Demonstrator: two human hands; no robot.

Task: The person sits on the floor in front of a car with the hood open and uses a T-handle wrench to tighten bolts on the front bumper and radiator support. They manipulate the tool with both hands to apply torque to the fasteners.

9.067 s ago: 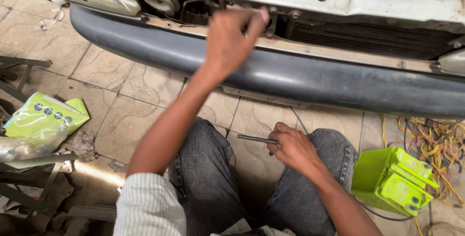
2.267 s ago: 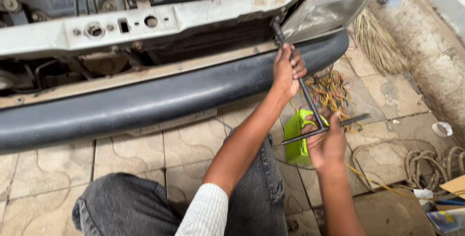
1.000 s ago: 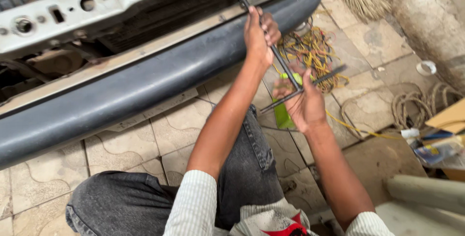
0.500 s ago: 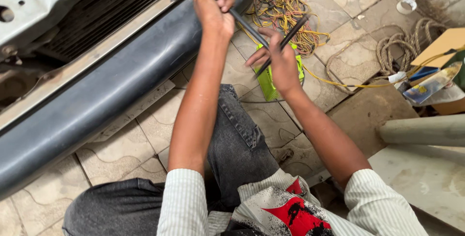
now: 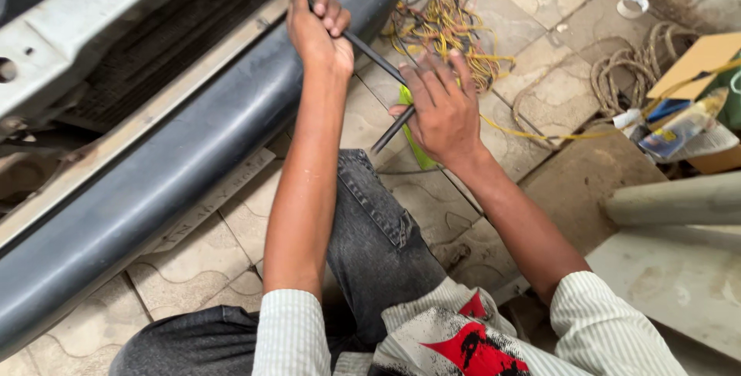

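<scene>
My left hand (image 5: 315, 30) is closed around the long shaft of a black T-handle wrench (image 5: 373, 58), high up where the shaft reaches the front of a car. My right hand (image 5: 440, 110) grips the wrench's cross handle lower down, fingers wrapped over it. The shaft's tip goes out of sight at the white metal front panel (image 5: 85, 32) above the dark grey bumper (image 5: 193, 152). I sit on the tiled floor, legs in grey jeans.
A tangle of yellow wires (image 5: 451, 25) and a green container (image 5: 417, 140) lie behind my right hand. Coiled rope (image 5: 633, 75), a cardboard box (image 5: 698, 59), a plastic bottle (image 5: 683, 129) and a pale pipe (image 5: 679, 198) are at the right.
Long ago my left hand reached the car alone while my right held a small tool. Both hands now hold the wrench; over the last second the view swung, and my right hand turned the cross handle.
</scene>
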